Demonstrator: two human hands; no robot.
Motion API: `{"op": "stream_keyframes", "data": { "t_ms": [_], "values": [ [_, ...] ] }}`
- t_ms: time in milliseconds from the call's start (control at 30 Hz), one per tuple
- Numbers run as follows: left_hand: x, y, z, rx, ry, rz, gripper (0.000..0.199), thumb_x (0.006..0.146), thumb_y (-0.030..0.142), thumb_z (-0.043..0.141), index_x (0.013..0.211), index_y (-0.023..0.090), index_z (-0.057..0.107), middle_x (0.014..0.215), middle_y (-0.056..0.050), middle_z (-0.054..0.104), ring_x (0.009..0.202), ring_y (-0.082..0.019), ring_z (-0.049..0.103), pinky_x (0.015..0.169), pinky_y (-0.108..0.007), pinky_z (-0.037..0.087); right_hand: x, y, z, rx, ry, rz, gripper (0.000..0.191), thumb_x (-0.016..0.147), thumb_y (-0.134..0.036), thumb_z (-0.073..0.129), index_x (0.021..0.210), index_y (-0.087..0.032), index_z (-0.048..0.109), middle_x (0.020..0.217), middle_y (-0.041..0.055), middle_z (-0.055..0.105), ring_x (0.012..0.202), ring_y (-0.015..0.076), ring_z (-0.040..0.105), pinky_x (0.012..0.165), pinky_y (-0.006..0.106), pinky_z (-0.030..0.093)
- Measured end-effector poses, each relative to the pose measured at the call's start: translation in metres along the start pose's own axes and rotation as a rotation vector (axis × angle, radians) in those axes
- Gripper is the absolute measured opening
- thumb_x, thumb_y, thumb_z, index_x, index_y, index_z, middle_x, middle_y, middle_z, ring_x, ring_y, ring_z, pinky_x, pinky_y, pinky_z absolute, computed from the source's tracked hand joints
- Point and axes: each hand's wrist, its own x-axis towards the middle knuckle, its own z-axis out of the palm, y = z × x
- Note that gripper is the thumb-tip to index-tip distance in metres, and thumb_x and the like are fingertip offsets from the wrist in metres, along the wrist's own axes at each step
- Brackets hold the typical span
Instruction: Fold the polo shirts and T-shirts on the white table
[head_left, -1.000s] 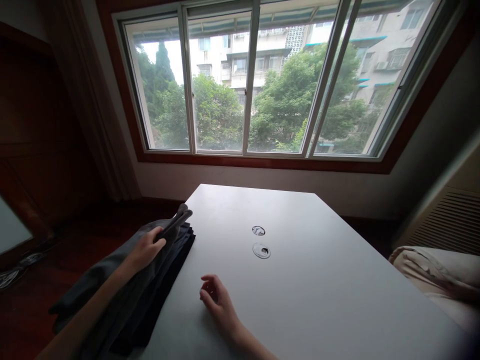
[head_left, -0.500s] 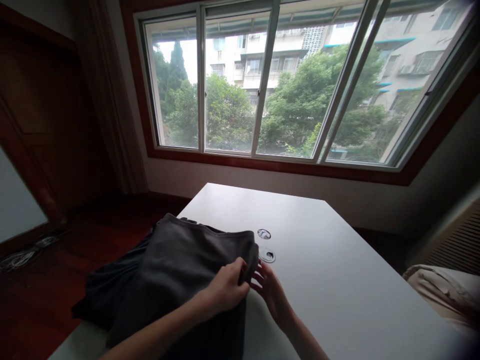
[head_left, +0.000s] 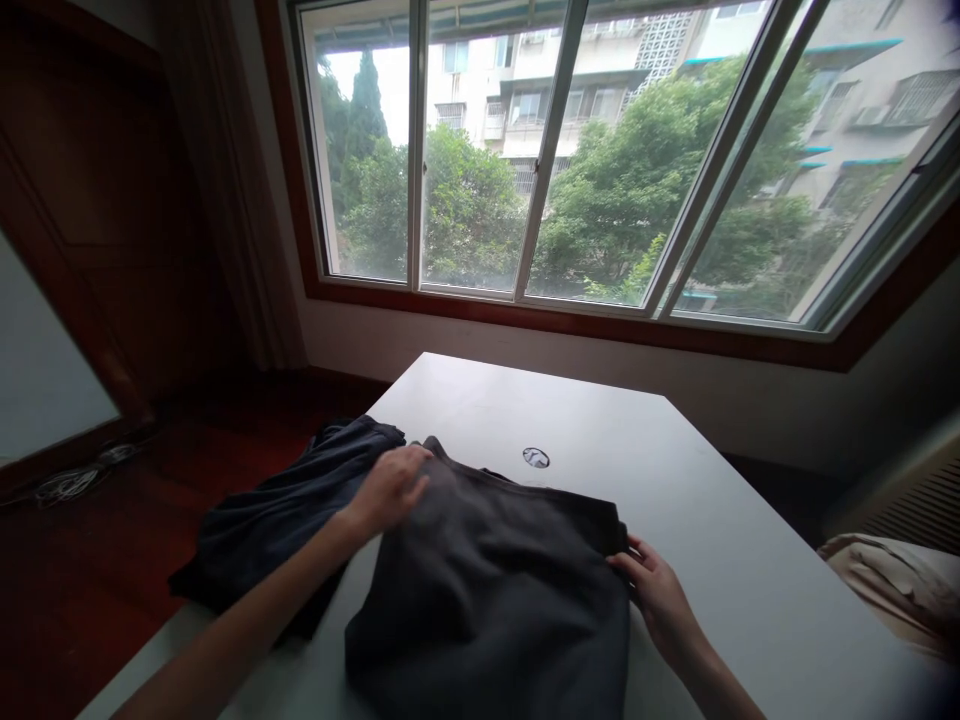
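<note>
A pair of dark grey trousers (head_left: 502, 590), folded, lies on the white table in front of me with its waist edge away from me. My left hand (head_left: 391, 490) rests at its far left corner, slightly blurred, fingers stretched and thumb apart. At the right edge, just below the far corner, my right hand (head_left: 660, 595) pinches the cloth, thumb on top and fingers partly hidden behind. To the left, a heap of dark navy clothing (head_left: 281, 535) lies under my left forearm and hangs toward the table's left edge.
The white table (head_left: 739, 590) has a round cable hole (head_left: 536, 457) beyond the trousers. Beige fabric (head_left: 892, 585) lies at the right. A coil of cables (head_left: 82, 475) sits on the red floor at the left. A wide window (head_left: 480, 220) is ahead.
The dark grey trousers have shifted right, off the navy heap and over one of the table's round fittings. My hands have spread apart, the left to the far left corner, the right farther right.
</note>
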Motion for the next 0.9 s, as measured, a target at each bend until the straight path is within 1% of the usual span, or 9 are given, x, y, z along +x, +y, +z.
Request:
{"op": "stream_keyframes", "data": {
  "t_ms": [67, 133, 233, 333, 467, 567, 667, 767, 900],
  "values": [
    [-0.008, -0.041, -0.024, 0.122, 0.035, -0.129, 0.034, 0.091, 0.024, 0.046, 0.122, 0.014, 0.057, 0.125, -0.014, 0.061, 0.12, -0.027, 0.054, 0.106, -0.042, 0.037, 0.013, -0.001, -0.024, -0.017, 0.054, 0.002, 0.051, 0.049, -0.025, 0.076, 0.098, -0.018, 0.063, 0.074, 0.0041, 0.071, 0.062, 0.019, 0.063, 0.052, 0.027, 0.048],
    [-0.02, -0.075, -0.039, 0.19, -0.002, -0.238, 0.037, 0.089, 0.029, 0.049, 0.122, 0.016, 0.057, 0.127, -0.012, 0.06, 0.122, -0.028, 0.052, 0.105, -0.041, 0.038, 0.029, 0.001, -0.05, -0.037, 0.123, -0.005, 0.051, 0.05, -0.025, 0.077, 0.098, -0.02, 0.062, 0.074, 0.0042, 0.07, 0.063, 0.0196, 0.063, 0.054, 0.028, 0.049],
    [-0.036, -0.111, -0.043, 0.205, -0.081, -0.294, 0.039, 0.085, 0.037, 0.054, 0.119, 0.018, 0.059, 0.124, -0.01, 0.062, 0.119, -0.029, 0.053, 0.101, -0.039, 0.04, 0.052, 0.01, -0.086, -0.094, 0.223, -0.035, 0.046, 0.051, -0.029, 0.076, 0.094, -0.022, 0.062, 0.075, 0.0043, 0.069, 0.066, 0.021, 0.064, 0.059, 0.03, 0.051],
    [-0.039, -0.136, -0.039, 0.187, -0.037, -0.336, 0.032, 0.089, 0.038, 0.046, 0.11, 0.019, 0.061, 0.115, -0.011, 0.065, 0.109, -0.029, 0.058, 0.092, -0.037, 0.044, 0.066, 0.024, -0.108, -0.256, 0.304, -0.092, 0.05, 0.052, -0.037, 0.073, 0.098, -0.02, 0.061, 0.083, 0.0068, 0.069, 0.077, 0.0258, 0.066, 0.068, 0.034, 0.052],
    [-0.033, -0.18, -0.047, 0.065, 0.166, -0.58, 0.035, 0.092, 0.046, 0.038, 0.1, 0.022, 0.061, 0.101, -0.009, 0.07, 0.094, -0.027, 0.065, 0.077, -0.033, 0.046, 0.068, 0.037, -0.117, -0.398, 0.282, -0.204, 0.07, 0.059, -0.044, 0.07, 0.121, -0.016, 0.054, 0.105, 0.0118, 0.067, 0.099, 0.031, 0.065, 0.085, 0.038, 0.05],
    [-0.037, -0.219, -0.057, -0.026, 0.315, -0.734, 0.038, 0.089, 0.051, 0.038, 0.088, 0.02, 0.06, 0.089, -0.009, 0.069, 0.087, -0.027, 0.066, 0.069, -0.03, 0.047, 0.065, 0.041, -0.115, -0.389, 0.257, -0.232, 0.077, 0.064, -0.046, 0.069, 0.132, -0.016, 0.049, 0.11, 0.0127, 0.065, 0.102, 0.0308, 0.064, 0.087, 0.038, 0.05],
    [-0.05, -0.246, -0.058, -0.047, 0.41, -0.803, 0.038, 0.085, 0.052, 0.043, 0.087, 0.018, 0.06, 0.09, -0.01, 0.069, 0.089, -0.028, 0.066, 0.071, -0.031, 0.049, 0.064, 0.042, -0.114, -0.411, 0.266, -0.25, 0.076, 0.066, -0.047, 0.067, 0.134, -0.016, 0.048, 0.108, 0.0119, 0.066, 0.102, 0.0311, 0.065, 0.087, 0.039, 0.05],
    [-0.061, -0.257, -0.049, -0.041, 0.441, -0.836, 0.035, 0.078, 0.047, 0.054, 0.096, 0.017, 0.059, 0.1, -0.012, 0.07, 0.097, -0.029, 0.066, 0.079, -0.033, 0.051, 0.063, 0.042, -0.114, -0.42, 0.265, -0.257, 0.077, 0.067, -0.047, 0.066, 0.135, -0.017, 0.049, 0.107, 0.0114, 0.066, 0.1, 0.0311, 0.065, 0.085, 0.039, 0.052],
    [-0.062, -0.257, -0.038, -0.136, 0.421, -0.787, 0.04, 0.071, 0.042, 0.062, 0.101, 0.017, 0.057, 0.103, -0.011, 0.069, 0.099, -0.027, 0.066, 0.085, -0.034, 0.051, 0.061, 0.04, -0.112, -0.418, 0.269, -0.242, 0.077, 0.067, -0.047, 0.066, 0.135, -0.016, 0.049, 0.109, 0.0122, 0.066, 0.101, 0.0316, 0.065, 0.084, 0.039, 0.052]
  ]
}}
